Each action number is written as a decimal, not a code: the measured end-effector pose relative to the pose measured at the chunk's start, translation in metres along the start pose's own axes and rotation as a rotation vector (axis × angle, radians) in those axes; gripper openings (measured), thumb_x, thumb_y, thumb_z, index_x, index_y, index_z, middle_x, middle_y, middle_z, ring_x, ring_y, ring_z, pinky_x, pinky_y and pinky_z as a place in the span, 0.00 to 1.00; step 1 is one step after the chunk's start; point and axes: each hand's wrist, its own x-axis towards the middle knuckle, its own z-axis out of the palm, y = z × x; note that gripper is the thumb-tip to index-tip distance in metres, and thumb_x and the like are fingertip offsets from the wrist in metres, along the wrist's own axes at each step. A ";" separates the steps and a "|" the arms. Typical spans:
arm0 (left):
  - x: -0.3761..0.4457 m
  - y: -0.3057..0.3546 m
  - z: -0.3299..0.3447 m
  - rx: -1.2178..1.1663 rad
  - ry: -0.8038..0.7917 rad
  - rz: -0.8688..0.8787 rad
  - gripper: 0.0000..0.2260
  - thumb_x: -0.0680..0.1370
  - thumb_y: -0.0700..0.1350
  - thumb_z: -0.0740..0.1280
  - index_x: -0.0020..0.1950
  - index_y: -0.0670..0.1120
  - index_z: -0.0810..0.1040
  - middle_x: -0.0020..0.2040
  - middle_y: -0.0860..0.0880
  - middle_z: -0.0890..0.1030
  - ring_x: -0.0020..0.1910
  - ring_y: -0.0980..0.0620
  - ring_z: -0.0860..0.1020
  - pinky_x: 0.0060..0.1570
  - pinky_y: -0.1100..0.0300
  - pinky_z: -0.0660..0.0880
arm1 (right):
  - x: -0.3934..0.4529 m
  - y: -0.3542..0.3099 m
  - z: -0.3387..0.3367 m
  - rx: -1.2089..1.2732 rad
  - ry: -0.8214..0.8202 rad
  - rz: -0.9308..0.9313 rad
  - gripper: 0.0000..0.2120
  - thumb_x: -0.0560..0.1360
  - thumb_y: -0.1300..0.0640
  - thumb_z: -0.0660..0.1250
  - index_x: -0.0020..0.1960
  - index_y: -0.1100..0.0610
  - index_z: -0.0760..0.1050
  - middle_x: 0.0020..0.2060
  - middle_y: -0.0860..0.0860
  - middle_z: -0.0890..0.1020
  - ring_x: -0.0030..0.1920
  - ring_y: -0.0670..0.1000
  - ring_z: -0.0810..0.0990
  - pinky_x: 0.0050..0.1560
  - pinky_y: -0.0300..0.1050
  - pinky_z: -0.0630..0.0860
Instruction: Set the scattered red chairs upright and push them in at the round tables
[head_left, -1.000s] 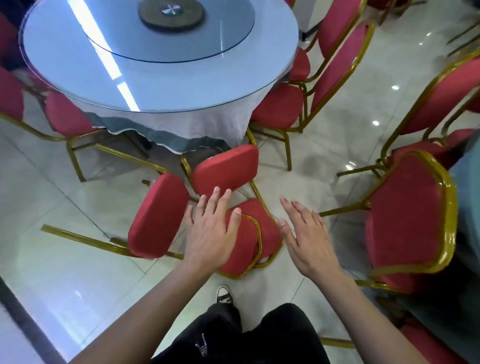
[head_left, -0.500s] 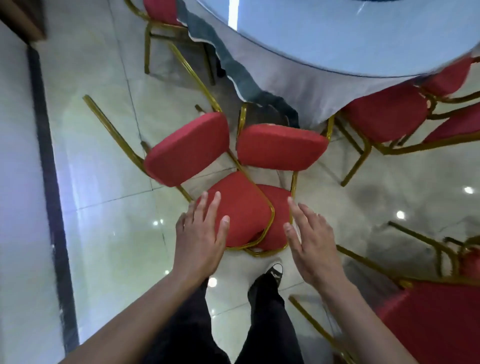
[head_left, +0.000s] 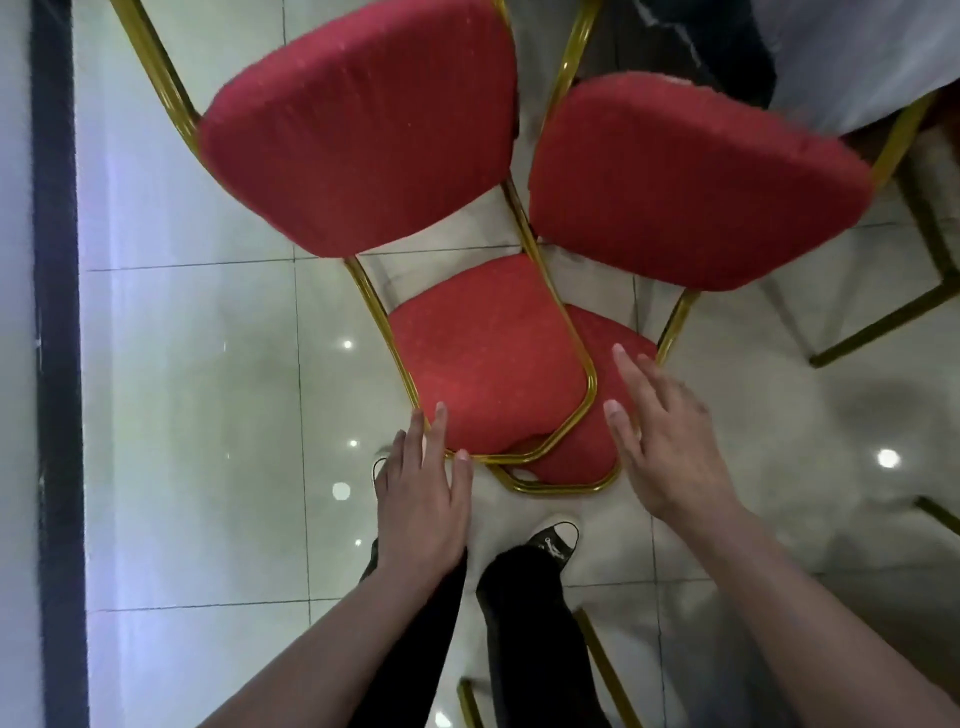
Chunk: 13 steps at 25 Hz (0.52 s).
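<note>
Both hands reach down with fingers straight and spread, holding nothing: the left hand (head_left: 423, 501) has its fingertips at the gold rim of the nearer chair back (head_left: 491, 358), whether touching I cannot tell; the right hand (head_left: 660, 441) hovers over the second chair back (head_left: 597, 441) at about 3 o'clock of the first. Two red chairs lie tipped on the tiled floor (head_left: 208, 415), backs overlapping, their seats (head_left: 363, 124) raised toward 12 o'clock, close to the draped surface (head_left: 857, 57) at 1 o'clock. I judge the frames stiff metal and fairly light, the padding soft and poor for gripping. Best hold: the top rail tubing, lifting the upper chair first, since the crossed frames may snag.
</note>
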 end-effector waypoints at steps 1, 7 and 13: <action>0.016 -0.014 0.021 0.009 -0.001 -0.036 0.30 0.79 0.64 0.40 0.82 0.59 0.49 0.82 0.49 0.54 0.80 0.45 0.56 0.76 0.42 0.58 | 0.014 0.012 0.021 -0.015 -0.023 -0.002 0.28 0.84 0.39 0.46 0.83 0.44 0.50 0.79 0.55 0.63 0.76 0.57 0.63 0.76 0.60 0.60; 0.135 -0.095 0.143 0.064 -0.032 -0.166 0.26 0.85 0.56 0.49 0.82 0.56 0.49 0.82 0.46 0.54 0.80 0.43 0.56 0.77 0.44 0.56 | 0.120 0.081 0.161 -0.090 -0.089 -0.077 0.27 0.84 0.42 0.49 0.82 0.46 0.52 0.76 0.57 0.67 0.70 0.66 0.70 0.68 0.66 0.68; 0.214 -0.145 0.223 -0.048 -0.045 -0.361 0.27 0.83 0.62 0.49 0.81 0.62 0.46 0.83 0.47 0.49 0.80 0.40 0.55 0.75 0.38 0.57 | 0.192 0.118 0.256 -0.218 -0.094 -0.065 0.31 0.83 0.43 0.53 0.83 0.47 0.47 0.81 0.56 0.59 0.73 0.67 0.66 0.72 0.67 0.62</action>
